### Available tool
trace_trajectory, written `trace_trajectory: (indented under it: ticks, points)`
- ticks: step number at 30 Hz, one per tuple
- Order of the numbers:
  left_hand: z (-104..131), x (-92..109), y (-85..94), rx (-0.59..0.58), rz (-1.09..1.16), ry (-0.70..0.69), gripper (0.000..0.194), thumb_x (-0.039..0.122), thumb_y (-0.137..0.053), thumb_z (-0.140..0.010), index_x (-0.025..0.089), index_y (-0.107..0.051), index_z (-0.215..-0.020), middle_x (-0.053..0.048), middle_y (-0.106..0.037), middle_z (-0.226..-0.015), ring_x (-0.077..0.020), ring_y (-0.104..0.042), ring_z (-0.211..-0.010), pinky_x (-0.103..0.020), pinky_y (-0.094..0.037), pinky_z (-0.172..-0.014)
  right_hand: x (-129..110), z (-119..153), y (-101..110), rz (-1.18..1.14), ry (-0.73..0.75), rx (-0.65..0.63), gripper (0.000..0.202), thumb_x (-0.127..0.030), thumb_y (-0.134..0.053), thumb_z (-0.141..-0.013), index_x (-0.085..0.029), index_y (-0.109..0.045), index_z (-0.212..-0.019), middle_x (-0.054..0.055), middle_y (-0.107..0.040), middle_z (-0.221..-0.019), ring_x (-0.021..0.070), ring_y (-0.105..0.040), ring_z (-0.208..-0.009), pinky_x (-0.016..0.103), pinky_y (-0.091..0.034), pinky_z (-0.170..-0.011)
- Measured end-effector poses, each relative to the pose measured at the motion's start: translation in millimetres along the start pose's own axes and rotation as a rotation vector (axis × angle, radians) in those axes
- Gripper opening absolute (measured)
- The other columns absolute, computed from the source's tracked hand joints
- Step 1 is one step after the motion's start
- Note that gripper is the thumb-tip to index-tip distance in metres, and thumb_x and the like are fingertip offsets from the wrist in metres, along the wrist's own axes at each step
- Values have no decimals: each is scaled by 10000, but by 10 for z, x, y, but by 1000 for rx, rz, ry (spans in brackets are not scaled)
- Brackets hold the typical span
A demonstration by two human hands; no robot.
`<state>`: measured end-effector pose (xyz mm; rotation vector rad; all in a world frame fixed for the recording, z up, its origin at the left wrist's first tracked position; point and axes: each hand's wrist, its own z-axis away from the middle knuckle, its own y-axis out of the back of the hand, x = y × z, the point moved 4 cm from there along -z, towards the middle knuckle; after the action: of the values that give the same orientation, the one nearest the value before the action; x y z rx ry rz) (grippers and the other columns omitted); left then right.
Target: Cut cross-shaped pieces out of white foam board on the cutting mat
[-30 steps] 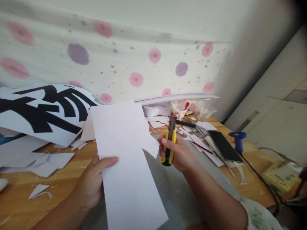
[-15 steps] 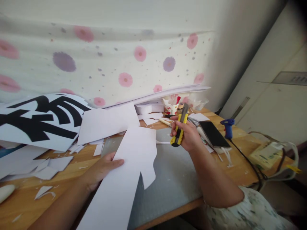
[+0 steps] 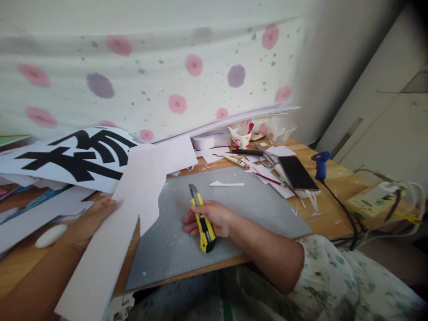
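My left hand point(image 3: 92, 220) grips the left edge of a large white cut-out sheet point(image 3: 115, 227), which has a wavy right side and a pointed notch. The sheet is held at the left of the grey cutting mat point(image 3: 230, 227), overlapping its edge. Over the middle of the mat, my right hand point(image 3: 210, 218) is closed round a yellow and black utility knife point(image 3: 203, 223), its blade pointing up and away from me. A thin white paper sliver point(image 3: 226, 184) lies on the mat beyond the knife.
Behind the mat are a pen point(image 3: 236, 161), scissors point(image 3: 267, 156) and a paper cup point(image 3: 240, 137). To the right lie a phone point(image 3: 297, 173), a blue glue gun point(image 3: 321, 165) and a power strip point(image 3: 371, 203) with cables. A sheet with black characters point(image 3: 80, 156) lies left, near a white oval object point(image 3: 51, 235).
My left hand has carried the white sheet leftward, uncovering more of the mat. My right hand has brought the knife down and left over the mat. The view has shifted slightly.
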<state>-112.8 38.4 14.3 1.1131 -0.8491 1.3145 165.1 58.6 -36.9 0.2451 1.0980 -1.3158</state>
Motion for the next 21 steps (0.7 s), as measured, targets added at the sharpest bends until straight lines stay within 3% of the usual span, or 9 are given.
trace_trajectory:
  ticks: [3,5,7,10,13,16,18,21]
  points:
    - [25,-68,-146,-111,-96,-11,737,762,-809,-519,259,-704,-1048,-56,-811,-917,-278,-747,-747,-329,-622,-685,-198,-25,385,-67,188,287,162,-243,-600,-984,-119,-659,-1069,87,-704,-1039,186,-706,-849,344,-602,-735]
    - [-17,-105,-333,-215,-208,-1,712,745,-796,-575,230,-698,-1058,-83,-808,-925,-273,-752,-743,-321,-612,-675,-401,52,781,-121,334,485,329,-349,-630,-977,-172,-604,-1253,88,-645,-1235,224,-673,-1018,424,-590,-849]
    - [-102,-114,-546,-332,-334,1,728,738,-786,-595,203,-690,-1080,-105,-801,-989,-295,-758,-818,-333,-608,-704,-557,218,1144,-166,458,621,294,-354,-604,-986,-178,-599,-1223,74,-652,-1183,202,-675,-952,383,-589,-802]
    - [-280,-73,-831,-490,-510,-16,719,720,-784,-584,188,-695,-1059,-103,-792,-1036,-327,-749,-897,-357,-602,-725,-598,526,1449,-183,557,659,159,-349,-569,-949,-231,-581,-1054,-6,-653,-878,139,-640,-647,300,-560,-629]
    - [-499,14,-1011,-564,-699,-64,628,693,-753,-600,193,-702,-977,-83,-791,-1000,-335,-741,-900,-367,-591,-723,-469,773,1497,-131,618,621,384,-283,-734,-729,-262,-567,-1075,-74,-582,-719,113,-533,-504,275,-504,-542]
    - [-723,119,-1081,-489,-895,-171,538,626,-759,-590,195,-699,-907,-87,-776,-917,-357,-719,-898,-389,-558,-754,-314,889,1440,-44,644,565,655,-130,-760,-509,-262,-608,-1133,-79,-600,-772,105,-569,-590,235,-474,-576]
    - [-806,171,-1100,-404,-1017,-245,526,570,-769,-590,191,-707,-950,-120,-764,-959,-401,-687,-959,-448,-528,-824,-231,901,1399,19,628,525,665,-128,-751,-491,-249,-645,-1136,-64,-624,-811,114,-600,-655,236,-480,-619]
    - [-732,217,-1154,-341,-1120,-388,610,545,-731,-669,223,-674,-1184,-146,-656,-1322,-418,-541,-1256,-500,-411,-1040,-158,884,1345,187,623,499,516,-227,-777,-607,-229,-678,-1113,-20,-677,-873,157,-661,-764,277,-514,-716]
